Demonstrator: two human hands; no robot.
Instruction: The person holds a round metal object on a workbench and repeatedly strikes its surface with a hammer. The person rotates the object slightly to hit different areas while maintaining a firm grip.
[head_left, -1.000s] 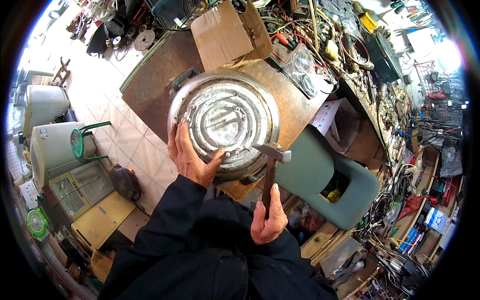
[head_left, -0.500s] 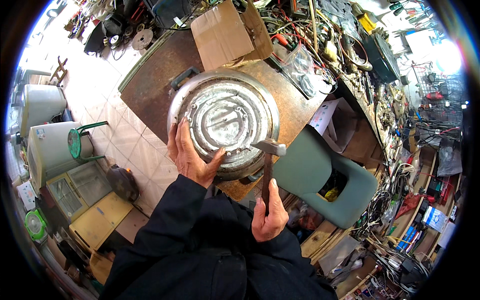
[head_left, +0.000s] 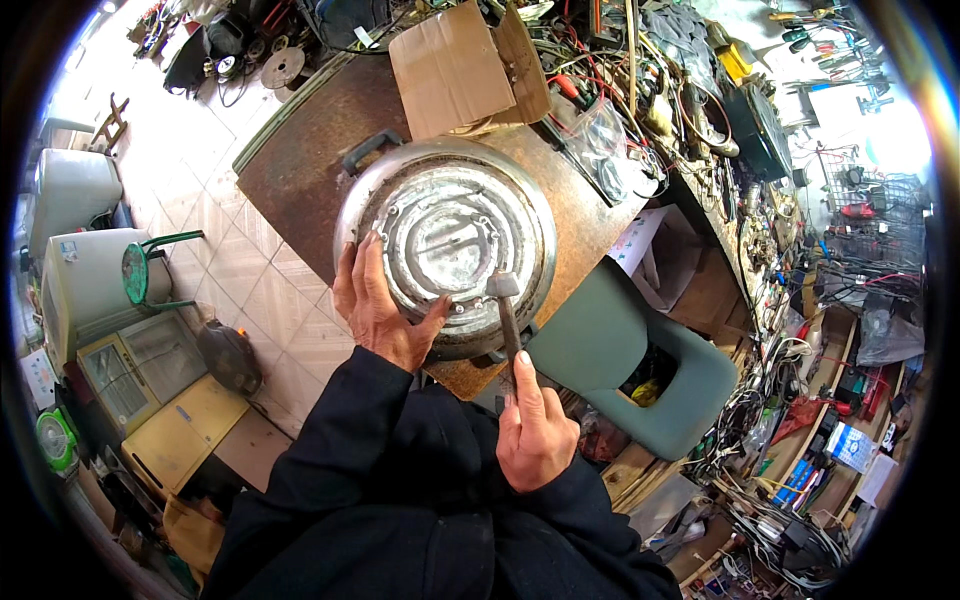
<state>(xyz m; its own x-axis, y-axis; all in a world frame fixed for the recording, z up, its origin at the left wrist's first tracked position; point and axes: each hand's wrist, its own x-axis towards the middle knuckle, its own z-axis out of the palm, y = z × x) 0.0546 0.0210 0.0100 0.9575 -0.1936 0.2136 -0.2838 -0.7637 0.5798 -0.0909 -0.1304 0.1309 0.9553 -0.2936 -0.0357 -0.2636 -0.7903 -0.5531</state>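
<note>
A round metal electric pan lies bottom up on the brown tabletop, its whitish underside showing ring ridges and small posts. My left hand rests on its near left part, fingers stretched out and thumb spread apart along the surface. In my right hand is a hammer, gripped by its dark handle with the index finger laid along it. The hammer head is over the near right part of the pan's base; whether it touches the metal I cannot tell. A dark side handle sticks out at the pan's far left.
An open cardboard box stands behind the pan on the table. A grey-green chair is at the right. Cables and tools crowd the bench beyond. A green stool stands on the tiled floor at left.
The hammer in my right hand has swung left, its head passing from the pan's right rim to over the base. My left hand stays in place on the pan.
</note>
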